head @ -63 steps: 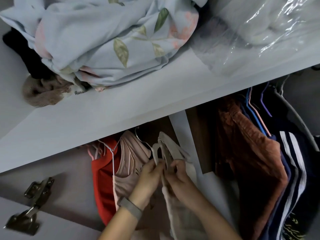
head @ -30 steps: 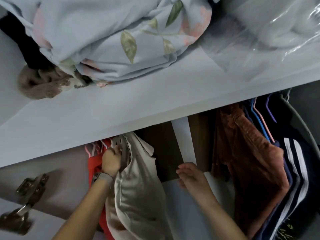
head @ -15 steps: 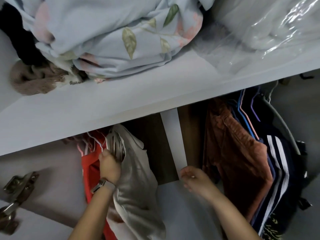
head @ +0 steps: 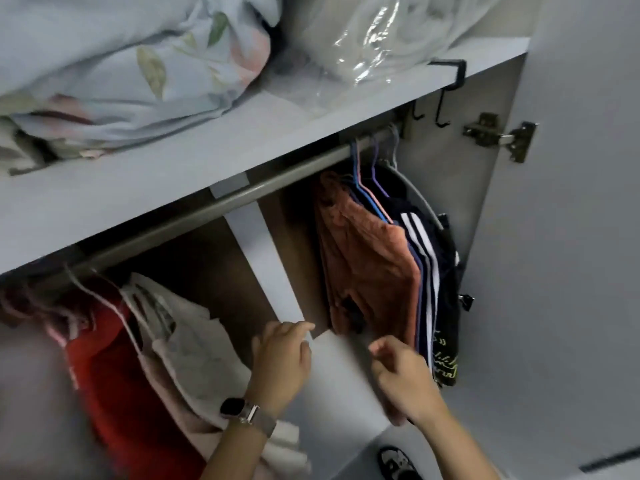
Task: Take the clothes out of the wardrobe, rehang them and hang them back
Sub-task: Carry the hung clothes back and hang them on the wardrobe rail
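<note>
Both hands are raised in front of the open wardrobe and hold nothing. The left hand (head: pixel 281 355), a watch (head: pixel 239 410) on its wrist, has loosely curled fingers beside the white divider panel (head: pixel 263 268). The right hand (head: pixel 403 374) has relaxed, slightly spread fingers just short of the rust-orange garment (head: pixel 367 268). That garment hangs lengthwise down from the rail (head: pixel 214 202) among dark striped clothes (head: pixel 429 261) on the right. On the left, a cream garment (head: pixel 194 344) and a red garment (head: pixel 104 368) hang tilted from hangers. Folded bedding (head: pixel 114 60) lies on the shelf (head: pixel 145 174) above
</note>
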Demonstrator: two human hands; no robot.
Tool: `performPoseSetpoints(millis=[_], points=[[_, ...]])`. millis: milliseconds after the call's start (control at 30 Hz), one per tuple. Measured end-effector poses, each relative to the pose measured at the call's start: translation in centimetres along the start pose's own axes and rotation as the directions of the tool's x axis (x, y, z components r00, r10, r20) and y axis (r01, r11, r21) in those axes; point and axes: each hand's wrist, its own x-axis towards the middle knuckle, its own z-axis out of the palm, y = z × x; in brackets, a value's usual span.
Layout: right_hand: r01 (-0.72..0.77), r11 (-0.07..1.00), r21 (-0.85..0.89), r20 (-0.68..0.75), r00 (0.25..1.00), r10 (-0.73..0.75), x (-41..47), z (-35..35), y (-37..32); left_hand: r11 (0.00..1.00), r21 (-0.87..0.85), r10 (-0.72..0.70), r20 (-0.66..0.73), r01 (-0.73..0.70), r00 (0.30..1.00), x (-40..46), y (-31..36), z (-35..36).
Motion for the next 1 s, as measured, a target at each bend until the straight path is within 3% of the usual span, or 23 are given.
performPoseSetpoints(millis=[167,300,433,533,667,800,1000], points=[[-0.245,0.97,0.003,-0.3,0.925,0.234,-8.6,-6.9,6.6,0.956,-0.134,0.277,0.136,-0.259,0.951,-0.3,11.9,5.2],[-0.369,0.918,0.147,-0.513,0.764,0.39,-15.7,-12.3,11.3,0.874,-0.243,0.464,0.165,-0.42,0.87,-2.9,20.4,7.1],[-0.392,0.87,0.299,-0.621,0.612,0.489,-22.4,-16.1,15.1,0.76,-0.326,0.635,0.188,-0.562,0.749,-6.5,27.6,8.1],[-0.372,0.836,0.403,-0.67,0.503,0.546,-26.9,-19.3,18.6,0.656,-0.369,0.747,0.191,-0.658,0.637,-10.0,33.6,9.3],[-0.371,0.768,0.522,-0.697,0.334,0.635,-33.7,-24.4,24.0,0.584,-0.424,0.809,0.235,-0.692,0.539,-14.6,42.7,12.4],[-0.373,0.714,0.593,-0.717,0.159,0.679,-41.8,-29.9,29.5,0.534,-0.434,0.845,0.294,-0.725,0.446,-19.7,52.8,16.1],[-0.325,0.649,0.688,-0.695,-0.037,0.718,-51.2,-36.3,35.9,0.475,-0.483,0.873,0.366,-0.735,0.323,-25.8,65.4,20.4]])
